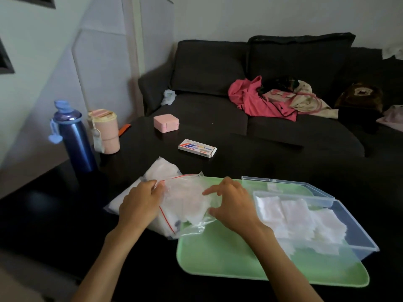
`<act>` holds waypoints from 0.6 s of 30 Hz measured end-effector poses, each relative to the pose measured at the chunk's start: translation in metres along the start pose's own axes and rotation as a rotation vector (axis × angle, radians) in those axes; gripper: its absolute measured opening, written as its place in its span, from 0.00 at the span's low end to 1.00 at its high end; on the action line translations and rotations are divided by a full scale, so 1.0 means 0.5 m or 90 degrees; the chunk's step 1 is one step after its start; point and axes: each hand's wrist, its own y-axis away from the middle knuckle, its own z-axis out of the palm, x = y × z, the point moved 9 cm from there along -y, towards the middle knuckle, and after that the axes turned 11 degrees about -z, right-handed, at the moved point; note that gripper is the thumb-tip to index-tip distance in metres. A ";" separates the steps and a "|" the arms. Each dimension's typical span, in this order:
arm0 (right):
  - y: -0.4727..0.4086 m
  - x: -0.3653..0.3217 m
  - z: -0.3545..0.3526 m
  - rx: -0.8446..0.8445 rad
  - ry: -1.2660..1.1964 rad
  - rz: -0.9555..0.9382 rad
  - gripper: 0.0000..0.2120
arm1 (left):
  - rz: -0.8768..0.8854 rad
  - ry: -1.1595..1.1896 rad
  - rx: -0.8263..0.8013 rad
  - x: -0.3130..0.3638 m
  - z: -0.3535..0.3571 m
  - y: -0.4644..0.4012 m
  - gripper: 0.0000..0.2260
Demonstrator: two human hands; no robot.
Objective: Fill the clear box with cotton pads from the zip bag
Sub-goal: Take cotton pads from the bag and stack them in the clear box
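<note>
Left hand (pixel 139 203) pinching zip bag (pixel 183 199) rim, seemingly; right hand (pixel 233 205) against it.

A dark table (pixel 239 162) carries a green mat (pixel 218 253) under the right hand (pixel 234 205), the zip bag (pixel 183 199) beneath both hands, and beyond them a blue bottle (pixel 74 138), pink cup (pixel 106 131), pink case (pixel 166 123) and small carton (pixel 197 148).

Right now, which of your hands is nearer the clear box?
Right. The right hand rests on the zip bag just beside the clear box, at its left edge. The left hand grips the bag's mouth, farther left across the bag.
</note>
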 end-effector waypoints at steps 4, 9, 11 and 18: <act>-0.006 -0.016 -0.010 0.071 0.072 -0.037 0.15 | 0.009 -0.023 0.014 -0.003 -0.002 0.002 0.14; -0.009 -0.026 0.020 0.015 0.152 -0.071 0.27 | 0.065 -0.086 0.070 0.018 -0.007 0.023 0.13; -0.009 -0.032 0.028 0.016 0.164 -0.089 0.24 | 0.069 -0.093 0.087 0.022 -0.009 0.026 0.13; 0.018 -0.039 0.003 0.096 0.130 -0.129 0.10 | 0.077 -0.103 0.128 0.040 -0.013 0.035 0.14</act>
